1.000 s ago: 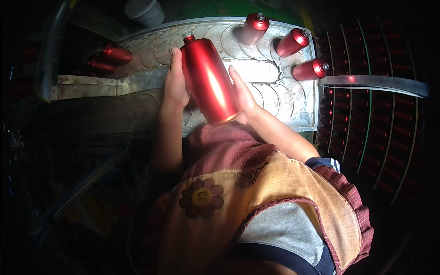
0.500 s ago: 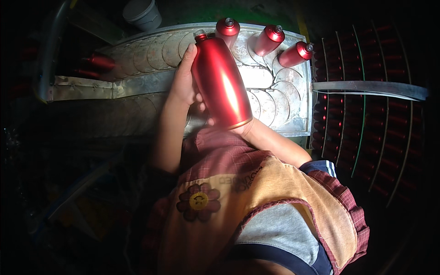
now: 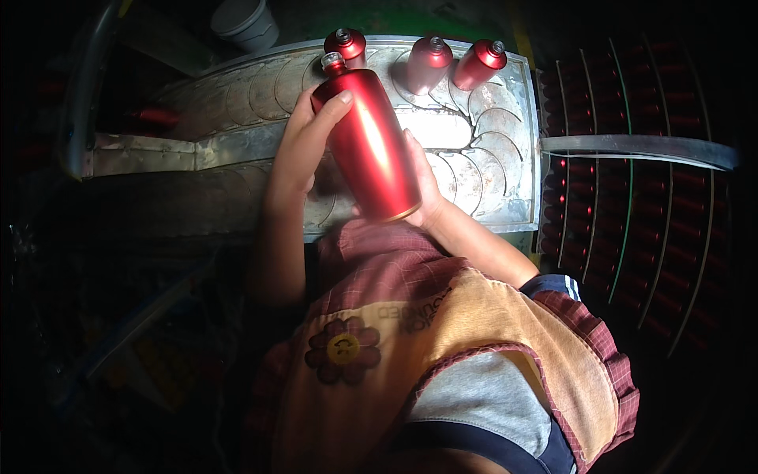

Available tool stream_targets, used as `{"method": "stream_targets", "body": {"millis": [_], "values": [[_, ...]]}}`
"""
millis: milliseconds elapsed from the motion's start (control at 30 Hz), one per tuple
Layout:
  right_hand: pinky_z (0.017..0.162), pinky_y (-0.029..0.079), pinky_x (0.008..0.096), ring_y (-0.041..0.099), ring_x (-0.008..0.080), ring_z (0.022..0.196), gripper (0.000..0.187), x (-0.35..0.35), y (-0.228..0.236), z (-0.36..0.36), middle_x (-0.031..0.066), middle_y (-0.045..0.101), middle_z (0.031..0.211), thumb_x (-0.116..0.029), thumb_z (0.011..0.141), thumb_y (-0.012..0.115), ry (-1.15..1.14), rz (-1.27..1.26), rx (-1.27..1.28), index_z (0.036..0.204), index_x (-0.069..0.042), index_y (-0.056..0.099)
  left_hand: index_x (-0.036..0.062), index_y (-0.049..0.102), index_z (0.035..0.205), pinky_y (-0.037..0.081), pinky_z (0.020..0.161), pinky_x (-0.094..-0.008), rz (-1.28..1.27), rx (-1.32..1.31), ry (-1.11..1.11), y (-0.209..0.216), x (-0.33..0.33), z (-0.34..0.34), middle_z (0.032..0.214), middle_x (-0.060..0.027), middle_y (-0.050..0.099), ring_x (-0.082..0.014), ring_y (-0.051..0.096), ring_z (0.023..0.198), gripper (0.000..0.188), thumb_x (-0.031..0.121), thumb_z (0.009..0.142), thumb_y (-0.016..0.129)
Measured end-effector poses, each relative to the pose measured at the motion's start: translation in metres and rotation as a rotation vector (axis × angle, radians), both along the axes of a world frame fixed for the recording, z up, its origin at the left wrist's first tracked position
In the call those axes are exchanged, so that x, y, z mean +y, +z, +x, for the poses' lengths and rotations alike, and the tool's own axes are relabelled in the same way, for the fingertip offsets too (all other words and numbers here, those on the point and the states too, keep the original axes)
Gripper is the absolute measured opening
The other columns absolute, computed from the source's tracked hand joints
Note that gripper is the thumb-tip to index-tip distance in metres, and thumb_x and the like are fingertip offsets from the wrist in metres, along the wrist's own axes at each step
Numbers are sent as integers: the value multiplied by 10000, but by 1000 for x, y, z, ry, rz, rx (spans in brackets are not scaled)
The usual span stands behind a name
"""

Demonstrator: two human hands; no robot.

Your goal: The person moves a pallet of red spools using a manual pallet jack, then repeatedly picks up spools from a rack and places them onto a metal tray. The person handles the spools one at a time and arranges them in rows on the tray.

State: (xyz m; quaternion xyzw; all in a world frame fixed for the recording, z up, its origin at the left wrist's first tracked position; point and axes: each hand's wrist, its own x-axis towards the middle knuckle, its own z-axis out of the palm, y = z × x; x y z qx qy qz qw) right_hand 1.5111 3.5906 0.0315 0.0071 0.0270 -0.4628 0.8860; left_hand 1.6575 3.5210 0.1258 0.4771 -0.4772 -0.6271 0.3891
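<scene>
A glossy red bottle (image 3: 369, 150) with a clear glass neck is held up, tilted, between my two hands over the near side of the conveyor. My left hand (image 3: 308, 130) grips its upper part, the thumb lying across the front of the shoulder. Around the lower right side and base wraps my right hand (image 3: 426, 186); its other fingers are partly hidden behind the bottle. Beyond them stand three more red bottles on the conveyor: one (image 3: 351, 49) just behind the held bottle's neck, another (image 3: 429, 67) in the middle and a third (image 3: 479, 66) at the far right corner.
The metal conveyor (image 3: 260, 87) has overlapping curved plates and a raised rim. A metal rail (image 3: 632, 148) runs off to the right, above racks with rows of red bottles (image 3: 584, 213). At the back left stands a white bucket (image 3: 245, 25). Further red shapes (image 3: 154, 118) lie in shadow at left.
The three standing bottles have shifted left along the conveyor's far side. My left thumb has moved from the bottle's edge onto its front, and more of my right hand shows beside it.
</scene>
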Motion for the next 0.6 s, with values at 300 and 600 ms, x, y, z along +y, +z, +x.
{"method": "stream_targets", "body": {"millis": [300, 600], "values": [[718, 569, 615, 649, 341, 1020, 692, 1, 2, -8, 151, 600, 1233, -650, 947, 348, 9, 107, -32, 1373, -113, 446, 14, 363, 1411, 366, 1059, -338, -101, 126, -54, -1, 25, -17, 1291, -103, 544, -186, 514, 1202, 637, 151, 862, 655], [872, 565, 399, 658, 229, 1017, 593, -3, 13, -6, 128, 626, 1196, -522, 1019, 309, -135, 89, 195, 1343, -49, 463, -25, 240, 1471, 281, 1142, -367, -115, 414, -160, -16, 20, -7, 1403, -142, 440, -241, 421, 1327, 823, 80, 770, 659]]}}
